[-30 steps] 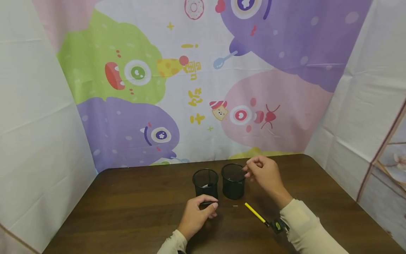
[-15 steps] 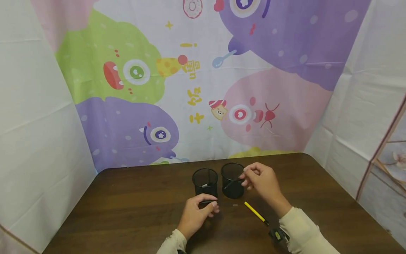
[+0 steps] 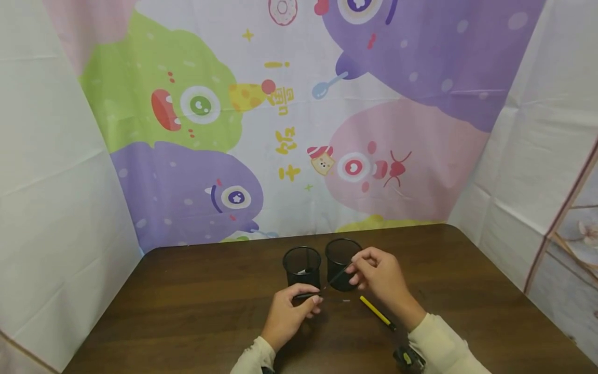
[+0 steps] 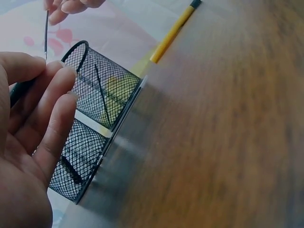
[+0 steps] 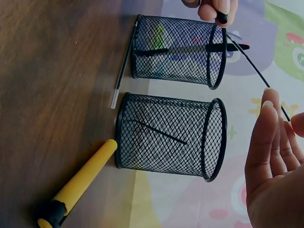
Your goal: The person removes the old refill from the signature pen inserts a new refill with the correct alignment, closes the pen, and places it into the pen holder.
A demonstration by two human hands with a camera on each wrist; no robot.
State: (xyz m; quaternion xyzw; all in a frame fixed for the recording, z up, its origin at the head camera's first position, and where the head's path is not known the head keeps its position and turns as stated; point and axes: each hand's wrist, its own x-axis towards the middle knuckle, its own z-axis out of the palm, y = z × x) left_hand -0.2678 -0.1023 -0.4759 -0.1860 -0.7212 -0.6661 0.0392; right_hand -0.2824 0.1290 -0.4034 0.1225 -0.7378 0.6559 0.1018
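My left hand (image 3: 291, 311) pinches a black pen barrel (image 3: 304, 296) in front of the left cup. My right hand (image 3: 378, 272) holds a thin dark pen refill (image 3: 337, 276) between thumb and fingertips, slanting down toward the left hand. In the right wrist view, the far end of the refill (image 5: 251, 65) is right at the end of the barrel (image 5: 222, 18). The left wrist view shows the refill's pale tip (image 4: 46, 53) right by the left thumb and fingertips. Much of the barrel is hidden by the left fingers.
Two black mesh cups stand behind the hands: the left cup (image 5: 185, 73) contains a black pen (image 5: 183, 49), the right cup (image 5: 161, 166) a thin dark stick (image 5: 161, 132). Another thin, clear-ended stick (image 5: 121, 73) lies beside them. A yellow, black-ended pen-shaped piece (image 3: 374, 310) lies near the right wrist.
My right hand has come down and left from beside the right cup's rim, bringing the refill's end to the barrel. My left hand has hardly moved and keeps its grip.
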